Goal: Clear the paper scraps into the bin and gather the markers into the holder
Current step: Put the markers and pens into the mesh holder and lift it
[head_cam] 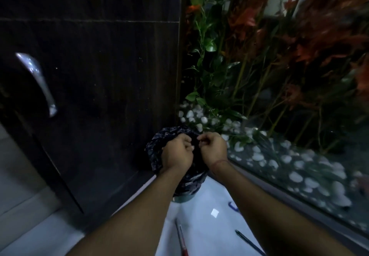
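Observation:
A small bin point(159, 141) lined with a dark patterned bag stands on the pale floor against the dark cabinet. Both my hands hover over its mouth. My left hand point(177, 151) is curled into a loose fist; my right hand point(213, 147) has its fingertips pinched together. Whether either holds a scrap is too dark to tell. On the floor nearer me lie a white paper scrap point(214, 213), a red marker point(182, 241), a dark pen point(249, 242) and a blue item point(232, 206) partly behind my right forearm. No holder is in view.
A dark wooden cabinet door point(99, 95) with a chrome handle point(38, 81) fills the left. To the right, behind a glass edge point(299, 201), sits a planter bed with white pebbles point(295, 175) and green and orange foliage point(259, 46).

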The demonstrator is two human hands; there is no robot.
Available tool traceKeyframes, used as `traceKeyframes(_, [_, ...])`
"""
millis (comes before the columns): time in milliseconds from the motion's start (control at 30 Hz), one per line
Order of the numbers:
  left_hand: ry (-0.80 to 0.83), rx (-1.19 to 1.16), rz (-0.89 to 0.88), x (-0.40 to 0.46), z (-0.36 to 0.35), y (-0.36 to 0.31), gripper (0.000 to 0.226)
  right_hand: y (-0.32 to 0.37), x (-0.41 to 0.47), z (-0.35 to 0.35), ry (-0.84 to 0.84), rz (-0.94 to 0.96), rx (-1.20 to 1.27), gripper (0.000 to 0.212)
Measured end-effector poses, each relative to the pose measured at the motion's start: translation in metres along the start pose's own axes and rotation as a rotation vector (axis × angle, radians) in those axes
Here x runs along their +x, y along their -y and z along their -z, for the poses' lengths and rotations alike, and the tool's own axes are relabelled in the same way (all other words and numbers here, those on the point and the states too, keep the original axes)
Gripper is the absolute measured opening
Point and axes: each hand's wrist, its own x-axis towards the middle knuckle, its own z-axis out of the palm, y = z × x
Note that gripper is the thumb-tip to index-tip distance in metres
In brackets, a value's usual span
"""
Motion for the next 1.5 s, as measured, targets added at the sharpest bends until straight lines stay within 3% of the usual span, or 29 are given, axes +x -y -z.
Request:
traceKeyframes(33, [0.035, 0.049, -0.047, -0.004, 0.007, -0.004, 0.016, 0.006, -0.002, 0.009, 0.021, 0.017, -0.034, 0.022])
traceKeyframes(100, [0.096, 0.168, -0.098, -0.008, 0.037, -0.023, 0.009, 0.03, -0.003, 0.036, 0.081, -0.027, -0.015, 0.019])
traceKeyframes(200, [0.192, 0.429, -0.265, -0.01, 0.094, -0.062, 0.016, 0.077, -0.005, 0.077, 0.117, 0.035, -0.162, 0.022])
traceKeyframes(267, [0.259, 0.492, -0.302, -0.006, 0.143, -0.1, 0.033, 0.123, -0.006, 0.104, 0.105, 0.105, -0.244, 0.031])
traceKeyframes(367, [0.366, 0.66, -0.311, -0.004, 0.214, -0.161, 0.023, 0.199, -0.008, 0.142, 0.15, 0.112, -0.254, 0.037])
traceKeyframes(433, [0.383, 0.734, -0.336, -0.005, 0.269, -0.212, 0.026, 0.261, -0.007, 0.171, 0.238, 0.058, -0.254, 0.027])
traceKeyframes(533, [0.31, 0.783, -0.341, -0.01, 0.344, -0.276, 0.045, 0.344, -0.01, 0.206, 0.32, 0.056, -0.316, 0.027])
traceKeyframes(600, [0.296, 0.767, -0.298, -0.014, 0.397, -0.309, 0.034, 0.399, -0.015, 0.225, 0.399, 0.06, -0.323, 0.034])
traceKeyframes(667, [0.321, 0.721, -0.263, -0.011, 0.446, -0.331, 0.018, 0.452, -0.019, 0.239, 0.481, 0.075, -0.327, 0.026])
traceKeyframes(733, [0.325, 0.72, -0.217, -0.007, 0.494, -0.346, 0.018, 0.503, -0.021, 0.246, 0.523, 0.095, -0.341, 0.012])
traceKeyframes(767, [0.304, 0.707, -0.207, -0.009, 0.513, -0.352, 0.026, 0.524, -0.024, 0.246, 0.529, 0.096, -0.35, 0.019])
traceKeyframes(867, [0.185, 0.671, -0.179, -0.012, 0.567, -0.355, 0.046, 0.579, -0.027, 0.235, 0.546, 0.224, -0.386, 0.025])
traceKeyframes(1067, [0.156, 0.678, 0.019, -0.013, 0.669, -0.309, 0.026, 0.667, -0.043, 0.166, 0.687, 0.352, -0.409, 0.065])
traceKeyframes(1300, [0.131, 0.796, 0.312, -0.03, 0.758, -0.221, 0.037, 0.738, -0.083, 0.052, 0.811, 0.415, -0.327, 0.077])
traceKeyframes(1433, [0.078, 0.607, 0.405, -0.045, 0.779, -0.173, 0.046, 0.758, -0.11, -0.007, 0.85, 0.45, -0.246, 0.078])
traceKeyframes(1500, [0.115, 0.514, 0.402, -0.05, 0.778, -0.156, 0.068, 0.762, -0.119, -0.032, 0.89, 0.483, -0.263, 0.077])
